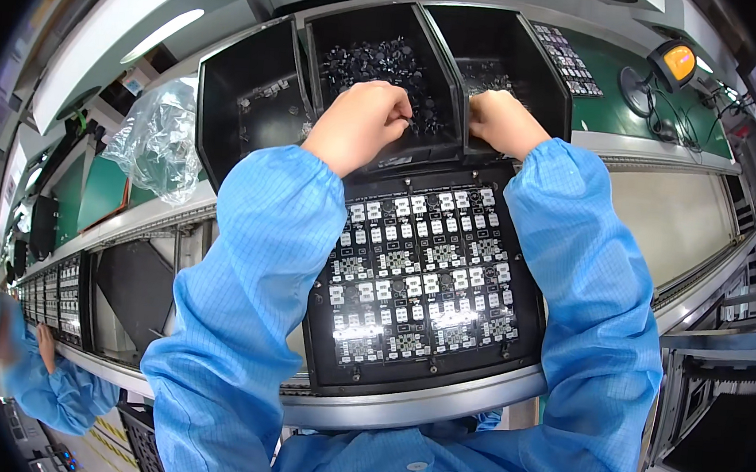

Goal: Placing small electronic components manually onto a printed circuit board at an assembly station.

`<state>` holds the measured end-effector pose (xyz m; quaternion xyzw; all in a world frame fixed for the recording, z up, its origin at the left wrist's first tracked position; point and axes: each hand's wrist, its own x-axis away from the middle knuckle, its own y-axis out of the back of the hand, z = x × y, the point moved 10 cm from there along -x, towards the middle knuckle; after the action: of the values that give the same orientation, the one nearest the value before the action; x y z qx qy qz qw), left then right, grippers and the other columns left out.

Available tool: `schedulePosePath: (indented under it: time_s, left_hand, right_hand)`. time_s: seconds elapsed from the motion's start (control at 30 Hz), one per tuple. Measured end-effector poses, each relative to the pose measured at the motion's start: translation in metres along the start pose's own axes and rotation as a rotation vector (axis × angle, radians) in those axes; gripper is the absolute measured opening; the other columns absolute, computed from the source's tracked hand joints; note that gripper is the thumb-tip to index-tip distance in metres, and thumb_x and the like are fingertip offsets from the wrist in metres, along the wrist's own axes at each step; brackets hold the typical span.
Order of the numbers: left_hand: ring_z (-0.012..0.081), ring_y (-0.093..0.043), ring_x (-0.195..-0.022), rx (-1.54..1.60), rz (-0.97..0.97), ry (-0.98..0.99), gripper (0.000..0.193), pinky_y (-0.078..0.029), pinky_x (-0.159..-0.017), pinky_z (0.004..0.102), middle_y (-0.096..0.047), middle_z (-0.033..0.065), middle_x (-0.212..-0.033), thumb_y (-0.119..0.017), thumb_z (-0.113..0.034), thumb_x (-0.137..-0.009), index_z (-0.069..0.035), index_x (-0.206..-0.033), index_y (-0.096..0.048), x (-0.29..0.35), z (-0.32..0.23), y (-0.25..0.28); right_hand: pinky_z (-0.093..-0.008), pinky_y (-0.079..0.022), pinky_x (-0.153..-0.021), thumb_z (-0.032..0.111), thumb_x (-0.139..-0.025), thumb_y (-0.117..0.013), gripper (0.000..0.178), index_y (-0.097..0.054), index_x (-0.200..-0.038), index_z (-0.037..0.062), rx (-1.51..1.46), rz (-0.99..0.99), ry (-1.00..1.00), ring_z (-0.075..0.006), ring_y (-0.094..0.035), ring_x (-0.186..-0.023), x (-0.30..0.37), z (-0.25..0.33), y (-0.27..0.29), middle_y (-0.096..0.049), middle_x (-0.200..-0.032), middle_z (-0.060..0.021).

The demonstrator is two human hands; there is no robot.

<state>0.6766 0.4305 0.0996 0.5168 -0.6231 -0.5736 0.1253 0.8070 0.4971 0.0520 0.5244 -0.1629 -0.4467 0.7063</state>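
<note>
My left hand [362, 126] is over the front of the middle black bin [430, 27], its fingers curled together. Inside that bin lies a heap of small dark components [378, 66]. My right hand [504, 124] dips into the front of the right black bin [531, 97], which holds a scatter of small parts [488, 73]. Its fingers look bent inward, and their tips are hidden. Whatever either hand pinches is too small or hidden to see. Below both hands, between my forearms, a panel of dark circuit boards [419, 279] with white pads lies in a black carrier [419, 385].
A left black bin [262, 125] holds a few small pieces. Beside it is a crumpled clear plastic bag [159, 134]. Metal conveyor rails [408, 411] run across in front of me. Another board panel [567, 60] and a yellow-black scanner [674, 66] are far right. A co-worker's blue sleeve [64, 393] is left.
</note>
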Motion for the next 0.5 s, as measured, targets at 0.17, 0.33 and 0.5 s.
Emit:
schedulePosePath:
  time_s: [0.17,0.33,0.5]
  left_hand:
    - [0.0284,-0.066,-0.078,0.205,-0.062,0.004,0.013,-0.053,-0.070,0.0347,-0.066,0.0149,-0.084,-0.064,-0.004,-0.080,0.001,-0.092,-0.065,0.017,-0.052,0.018]
    - [0.0276,-0.062,-0.074,0.396,0.033,-0.063,0.014,-0.050,-0.068,0.0357,-0.062,0.0128,-0.085,-0.059,-0.003,-0.083,-0.001,-0.094,-0.067,0.035,-0.075,-0.016]
    - [0.0187,-0.059,-0.077,0.368,0.124,-0.057,0.020,-0.048,-0.068,0.0291,-0.057,0.0087,-0.084,-0.057,0.001,-0.086,-0.001,-0.104,-0.066,0.041,-0.074,-0.056]
  right_hand:
    - [-0.0349,-0.053,-0.071,0.008,-0.078,-0.068,0.011,-0.070,-0.086,0.0013,-0.022,-0.122,-0.050,-0.0266,-0.068,-0.076,0.012,-0.013,0.019,-0.069,-0.079,-0.0143]
    - [-0.0285,-0.053,-0.071,0.006,-0.082,-0.066,0.011,-0.068,-0.092,0.0002,-0.106,-0.203,-0.023,-0.0171,-0.068,-0.076,0.021,-0.023,0.032,-0.070,-0.080,-0.0121]
    - [-0.0263,-0.052,-0.073,0.001,-0.084,-0.061,0.014,-0.068,-0.097,-0.0007,-0.233,-0.247,-0.038,-0.0130,-0.066,-0.078,0.041,-0.029,0.038,-0.071,-0.086,-0.0088]
